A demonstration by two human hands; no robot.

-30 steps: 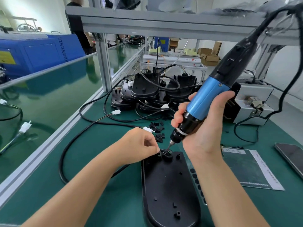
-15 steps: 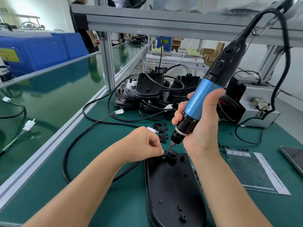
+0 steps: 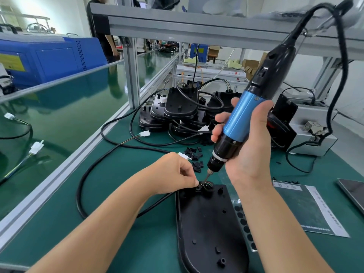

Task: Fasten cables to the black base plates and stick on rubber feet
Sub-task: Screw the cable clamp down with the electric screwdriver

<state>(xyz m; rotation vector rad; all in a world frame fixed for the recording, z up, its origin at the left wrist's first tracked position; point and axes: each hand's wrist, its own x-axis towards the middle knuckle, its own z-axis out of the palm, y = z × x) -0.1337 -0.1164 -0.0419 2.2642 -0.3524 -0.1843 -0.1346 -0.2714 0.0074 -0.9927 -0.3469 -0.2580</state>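
Observation:
A black oval base plate [image 3: 208, 223] lies on the green mat in front of me. A black cable [image 3: 92, 174] loops from the left and enters the round fitting [image 3: 205, 185] at the plate's far end. My left hand [image 3: 173, 173] pinches a small clamp part at that fitting. My right hand [image 3: 246, 146] grips a blue and black electric screwdriver [image 3: 244, 119], its bit tip down on the fitting. A strip of black round rubber feet [image 3: 243, 221] lies along the plate's right edge.
Several base plates with cables [image 3: 177, 109] are stacked at the back. Loose black clips [image 3: 195, 156] lie behind the plate. A printed sheet [image 3: 307, 207] and a dark tablet [image 3: 352, 190] lie at the right. A grey box [image 3: 311, 131] stands behind my right hand. An aluminium rail [image 3: 65, 170] borders the left.
The view has shifted slightly. Both hands stay at the plate's fitting, the screwdriver bit still on it, the tool a little more upright.

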